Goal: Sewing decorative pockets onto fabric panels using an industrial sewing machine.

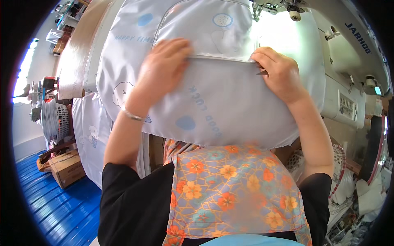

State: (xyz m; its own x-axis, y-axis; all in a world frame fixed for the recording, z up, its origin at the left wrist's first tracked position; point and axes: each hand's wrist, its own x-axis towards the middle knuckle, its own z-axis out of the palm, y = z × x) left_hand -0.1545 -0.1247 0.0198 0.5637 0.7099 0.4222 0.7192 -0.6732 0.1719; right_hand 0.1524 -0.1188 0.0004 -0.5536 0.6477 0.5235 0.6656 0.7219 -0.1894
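Observation:
A large piece of shiny white fabric [242,94] with pale blue printed pictures lies across the sewing machine's bed and hangs toward my lap. On its upper part sits a panel [193,30] edged with piping. My left hand [164,67], slightly smeared by motion, lies over the panel's lower left corner with its fingers stretched out. At the lower right corner, my right hand [279,71] pinches the piped edge between thumb and fingers. A small dark pointed blade [262,73] sticks out from under its fingers; the rest of that tool is hidden in the palm.
The sewing machine's head [353,37] arches over the right side, its lamp lighting the fabric near the needle area [258,10]. A wooden tabletop [78,49] is at the left. A cardboard box [67,168] stands on the blue floor [53,205]. A white basket [338,164] is at the lower right.

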